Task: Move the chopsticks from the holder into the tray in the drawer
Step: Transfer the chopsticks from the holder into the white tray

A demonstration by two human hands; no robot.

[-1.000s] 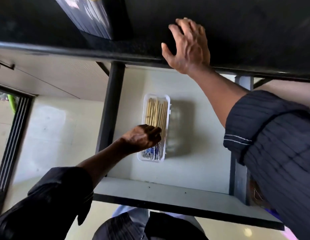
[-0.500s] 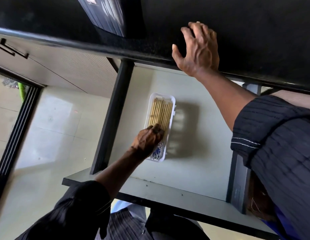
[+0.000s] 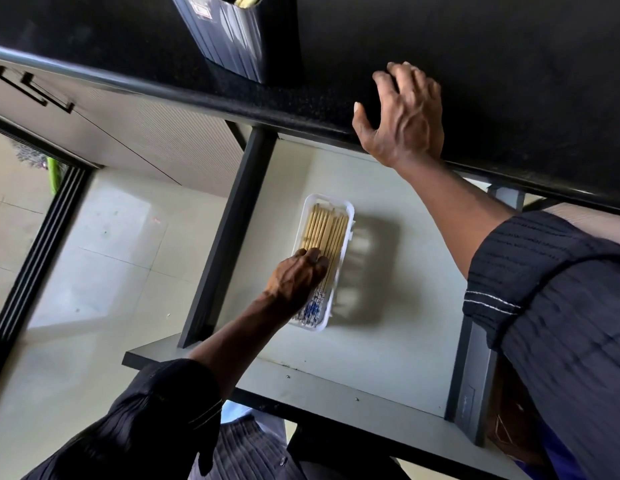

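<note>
Head view looks down at a black table (image 3: 475, 46) w/ a pale open drawer (image 3: 388, 341) under it & light floor tiles (image 3: 94, 254) on the left. Dark ribbed holder (image 3: 229, 39) stands on the table, a bit of yellow at its top. White tray (image 3: 346, 216) sits in the drawer, full of chopsticks (image 3: 324, 228). Left hand (image 3: 296, 277) rests fingers down on the chopsticks, grip loose, not clamped. Right hand (image 3: 405, 116) lies flat on the table edge, fingers apart.
</note>
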